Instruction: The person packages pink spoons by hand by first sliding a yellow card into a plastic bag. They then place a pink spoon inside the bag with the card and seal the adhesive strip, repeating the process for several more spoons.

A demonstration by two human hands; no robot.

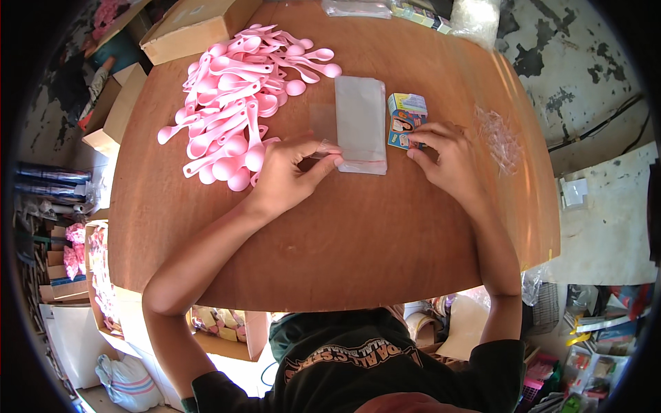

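Note:
My left hand (pixel 292 171) pinches a clear plastic bag (pixel 322 122) between thumb and fingers, beside the left edge of a stack of flat clear bags (pixel 361 120). The see-through bag is hard to trace against the wood. Just right of the stack lies a small pile of colourful printed cards (pixel 401 125). My right hand (pixel 446 155) reaches over the pile's lower right edge, fingertips touching it, with thumb and index finger apart. Left of the bags, pink plastic measuring spoons (pixel 231 103) are heaped; the nearest ones lie beside my left hand.
Crumpled clear plastic (pixel 497 140) lies on the right of the brown wooden table (pixel 289 268). A cardboard box (pixel 196 27) stands at its far left; plastic packs (pixel 357 8) and a clear roll (pixel 475 20) line the far edge. Boxes and goods crowd the floor around it.

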